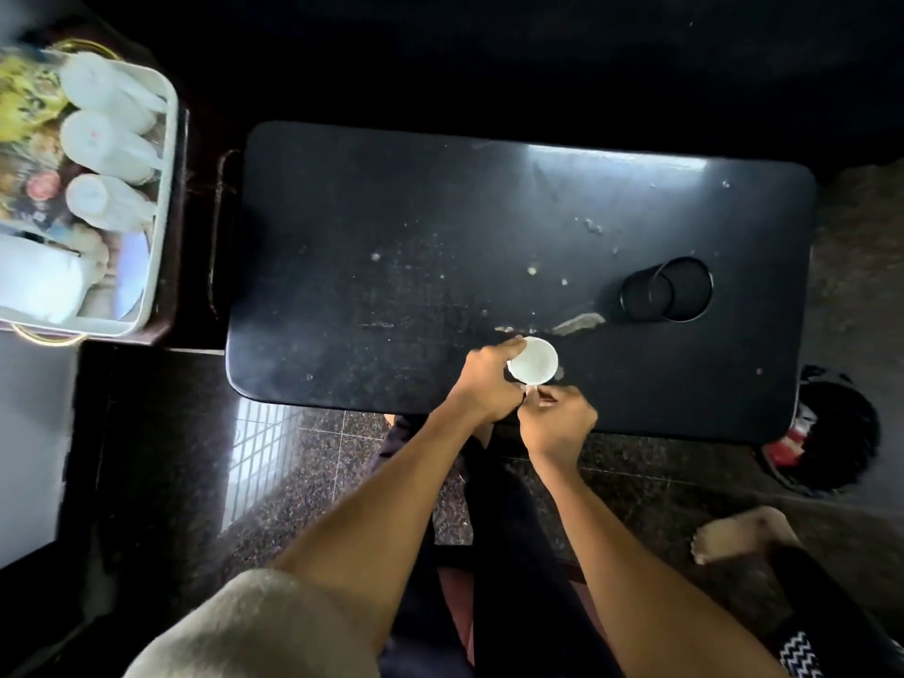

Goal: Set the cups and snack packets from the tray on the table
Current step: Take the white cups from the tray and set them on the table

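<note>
A white cup (535, 360) stands near the front edge of the dark table (440, 227). My left hand (489, 379) grips the cup's left side, fingers curled round its wall. My right hand (555, 420) pinches the cup's handle from the near side. At the far left a white tray (164, 188) holds three more white cups (100, 139) lying in a row, colourful snack packets (27, 110) behind them and a white packet (39, 281) at its near end.
A black cylindrical holder (667, 289) is recessed in the table's right part. Pale crumbs and scuffs dot the tabletop. The tray rests on a dark brown stand (195, 227) left of the table. A person's bare foot (734, 535) is on the floor at the right.
</note>
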Motion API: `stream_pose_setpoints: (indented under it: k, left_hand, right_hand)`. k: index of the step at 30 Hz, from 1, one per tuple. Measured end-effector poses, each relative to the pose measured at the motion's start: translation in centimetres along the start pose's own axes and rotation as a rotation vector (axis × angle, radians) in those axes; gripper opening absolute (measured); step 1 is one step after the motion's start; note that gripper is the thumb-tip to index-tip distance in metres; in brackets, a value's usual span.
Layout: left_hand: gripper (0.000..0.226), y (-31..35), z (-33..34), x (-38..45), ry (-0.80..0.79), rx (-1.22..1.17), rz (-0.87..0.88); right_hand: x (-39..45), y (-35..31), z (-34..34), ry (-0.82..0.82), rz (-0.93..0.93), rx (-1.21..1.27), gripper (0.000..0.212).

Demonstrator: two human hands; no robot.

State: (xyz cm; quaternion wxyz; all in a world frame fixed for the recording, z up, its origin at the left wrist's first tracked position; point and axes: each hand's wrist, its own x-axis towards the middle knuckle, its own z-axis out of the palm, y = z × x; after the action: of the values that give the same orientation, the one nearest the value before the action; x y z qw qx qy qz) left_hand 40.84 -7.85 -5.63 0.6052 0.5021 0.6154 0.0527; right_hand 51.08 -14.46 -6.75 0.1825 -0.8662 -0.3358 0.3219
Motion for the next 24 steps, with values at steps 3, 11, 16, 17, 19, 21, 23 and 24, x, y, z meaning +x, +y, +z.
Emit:
stream_pose_setpoints:
  k: [3, 11, 16, 17, 19, 21, 23, 24]
  left_hand:
    - [0.073, 0.1, 0.3, -0.4, -0.045, 0.004, 0.014]
    - [0.076, -0.6, -0.7, -1.3, -0.026, 0.020, 0.043]
    - [0.070, -1.8, -4.0, -2.4, 0.093, -0.011, 0.026]
    - [0.069, -2.0, -4.8, -2.5, 0.119, -0.021, 0.022]
    - [0.066, -2.5, -7.0, -2.7, 0.188, -0.051, 0.012]
    - [0.064, -3.1, -9.7, -2.6, 0.258, -0.080, -0.001]
    - [0.065, -3.8, -12.8, -2.3, 0.320, -0.125, -0.032]
    - [0.067, -4.1, -14.6, -2.1, 0.349, -0.160, -0.053]
  right_hand:
    - [-0.3, 0.2, 0.2, 0.010, 0.035, 0.022, 0.010]
    - [-1.0, -0.8, -0.5, 0.043, 0.086, -0.030, 0.021]
    - [-2.5, -4.7, -1.1, 0.105, -0.143, -0.038, 0.013]
    - [-2.5, -5.7, -0.7, 0.064, -0.212, -0.044, 0.014]
    - [-2.4, -8.6, 0.6, -0.084, -0.322, -0.098, 0.022]
    - [-2.1, -12.0, 2.6, -0.236, -0.405, -0.203, 0.035]
    - [-1.7, -15.5, 4.9, -0.327, -0.488, -0.292, 0.043]
    - [-1.5, -17.4, 6.1, -0.358, -0.522, -0.318, 0.045]
